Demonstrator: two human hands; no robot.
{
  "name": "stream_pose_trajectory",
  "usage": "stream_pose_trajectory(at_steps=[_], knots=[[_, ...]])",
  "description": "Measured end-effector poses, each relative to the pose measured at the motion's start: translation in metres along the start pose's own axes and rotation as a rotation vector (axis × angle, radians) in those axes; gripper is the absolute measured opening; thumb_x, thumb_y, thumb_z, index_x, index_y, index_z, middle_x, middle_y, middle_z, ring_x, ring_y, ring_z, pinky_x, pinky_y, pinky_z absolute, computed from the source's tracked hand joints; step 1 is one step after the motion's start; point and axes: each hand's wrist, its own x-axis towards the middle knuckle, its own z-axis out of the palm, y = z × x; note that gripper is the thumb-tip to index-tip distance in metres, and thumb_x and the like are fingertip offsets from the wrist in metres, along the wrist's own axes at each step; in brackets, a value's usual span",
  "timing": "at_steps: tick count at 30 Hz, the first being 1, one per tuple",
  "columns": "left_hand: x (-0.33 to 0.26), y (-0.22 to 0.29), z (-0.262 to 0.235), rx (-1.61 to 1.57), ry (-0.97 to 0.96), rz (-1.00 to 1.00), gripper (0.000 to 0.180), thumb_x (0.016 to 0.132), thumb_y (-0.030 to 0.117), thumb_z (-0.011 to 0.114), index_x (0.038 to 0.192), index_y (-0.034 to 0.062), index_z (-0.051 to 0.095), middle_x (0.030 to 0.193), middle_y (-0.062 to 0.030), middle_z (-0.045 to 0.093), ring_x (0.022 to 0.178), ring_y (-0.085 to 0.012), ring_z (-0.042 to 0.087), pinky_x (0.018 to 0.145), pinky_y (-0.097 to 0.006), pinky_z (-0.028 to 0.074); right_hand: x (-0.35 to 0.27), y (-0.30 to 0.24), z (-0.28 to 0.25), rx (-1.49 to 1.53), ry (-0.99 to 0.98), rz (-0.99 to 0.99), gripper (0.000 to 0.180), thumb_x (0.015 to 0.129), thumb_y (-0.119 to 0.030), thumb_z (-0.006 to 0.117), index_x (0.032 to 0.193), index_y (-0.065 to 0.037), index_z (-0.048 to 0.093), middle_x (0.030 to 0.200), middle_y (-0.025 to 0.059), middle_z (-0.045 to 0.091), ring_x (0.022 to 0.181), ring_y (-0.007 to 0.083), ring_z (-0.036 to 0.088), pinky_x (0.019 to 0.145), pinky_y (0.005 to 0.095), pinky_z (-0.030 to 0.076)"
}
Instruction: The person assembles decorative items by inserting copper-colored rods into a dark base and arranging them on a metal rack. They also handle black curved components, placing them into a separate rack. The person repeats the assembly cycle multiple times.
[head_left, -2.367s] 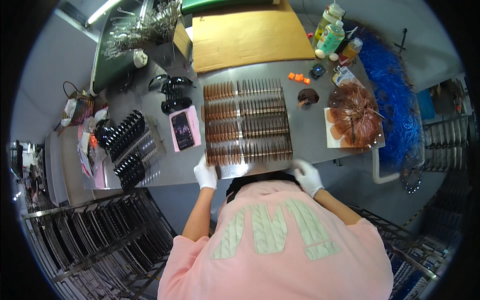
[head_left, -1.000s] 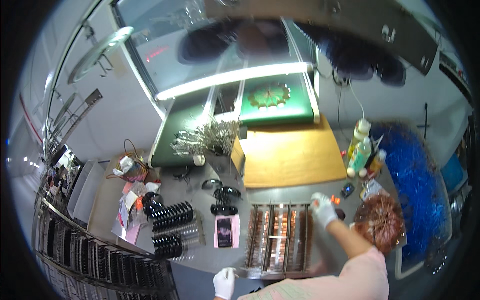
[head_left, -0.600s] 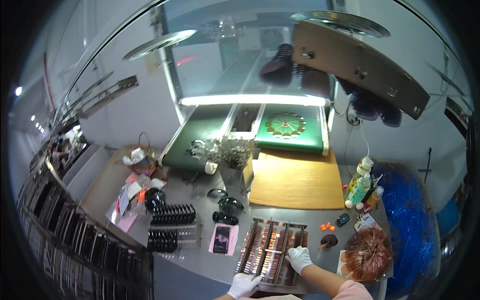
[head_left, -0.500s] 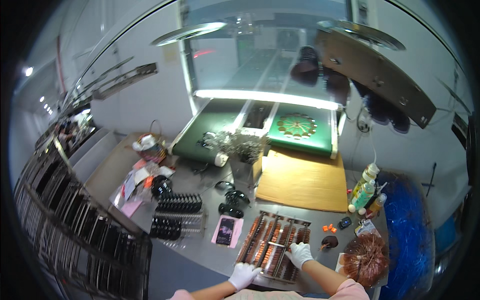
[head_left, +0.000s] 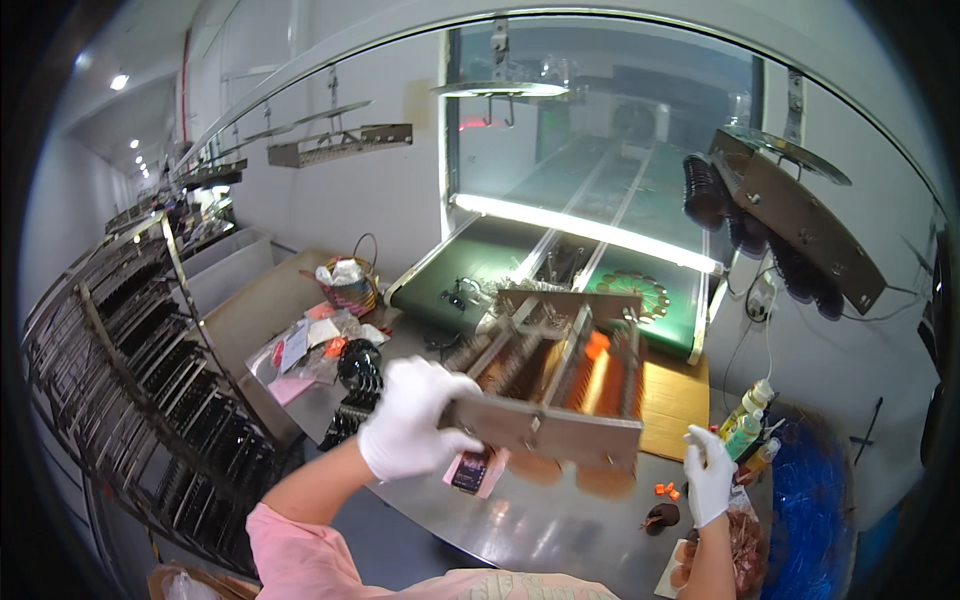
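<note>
My gloved left hand (head_left: pixel 412 418) grips the near left end of a metal rack (head_left: pixel 540 428), lifted off the table and tilted. Rows of brown and amber translucent pieces (head_left: pixel 605 375) fill its frame, with rounded ends hanging below the near plate. Away from the rack, my gloved right hand (head_left: pixel 708 475) is raised with fingers apart and nothing in it. It is nearest to several upright bottles (head_left: pixel 743 430). Small orange pieces (head_left: pixel 667 491) and a dark round piece (head_left: pixel 660 517) lie on the table left of it.
A phone (head_left: pixel 468 472) rests on pink paper. Behind the rack are a cardboard sheet (head_left: pixel 678 408) and green conveyor belts (head_left: pixel 455 258). A loaded rack (head_left: pixel 810 230) hangs at upper right. Shelving (head_left: pixel 150 370) stands at left, a blue bag (head_left: pixel 812 480) at right, a basket (head_left: pixel 352 292) at back left.
The rack has been lifted from the table, raised and moved away from me in my left hand. My right hand has let go of it and moved right. The view has shifted.
</note>
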Motion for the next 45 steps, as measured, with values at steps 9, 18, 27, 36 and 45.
stream_pose_trajectory(at_steps=[9,18,27,36,45], knots=[[0.123,-0.095,-0.067,0.283,0.431,0.281,0.069,0.048,0.016,0.095,0.109,0.0120,0.062,0.098,-0.0064,0.063,0.094,-0.0309,0.058,0.089,-0.042,0.042,-0.083,0.059,-0.013,0.333,0.039,0.781,0.070,0.104,-0.032,0.048,0.165,-0.020,0.014,0.152,0.0228,0.049,0.086,0.0288,0.074,0.055,0.0344,0.061],[0.253,-0.190,-0.060,0.280,0.468,0.337,0.063,0.049,0.015,0.094,0.106,0.0063,0.069,0.099,-0.0124,0.070,0.093,-0.0358,0.064,0.083,-0.044,0.052,-0.160,0.131,-0.018,-0.127,-0.206,0.505,0.045,0.100,-0.030,0.064,0.140,-0.007,0.060,0.137,0.0152,0.064,0.124,0.0279,0.060,0.107,0.0361,0.045],[0.260,-0.193,-0.020,0.305,0.505,0.371,0.058,0.054,0.028,0.093,0.105,0.0137,0.069,0.093,-0.0086,0.069,0.089,-0.0312,0.067,0.078,-0.044,0.052,-0.152,0.185,-0.023,0.011,-0.484,0.881,0.048,0.101,-0.038,0.062,0.139,-0.008,0.061,0.134,0.0135,0.065,0.123,0.0224,0.059,0.106,0.0330,0.044],[0.208,-0.160,-0.054,0.086,0.465,0.635,0.069,0.088,0.022,0.073,0.149,0.0039,0.045,0.122,-0.0188,0.065,0.103,-0.0360,0.065,0.091,-0.045,0.051,-0.056,0.054,0.045,-0.072,-0.711,0.563,0.044,0.103,-0.027,0.059,0.138,-0.001,0.059,0.134,0.0157,0.065,0.124,0.0264,0.059,0.109,0.0366,0.044],[0.143,-0.380,-0.182,0.781,0.486,-0.658,0.073,0.079,-0.001,0.065,0.147,0.0168,0.046,0.145,-0.0161,0.054,0.129,-0.0359,0.056,0.108,-0.044,0.048,-0.079,0.079,0.042,-0.083,-0.711,0.406,0.043,0.100,-0.026,0.064,0.138,-0.005,0.061,0.145,0.0188,0.057,0.136,0.0271,0.050,0.110,0.0363,0.042]])
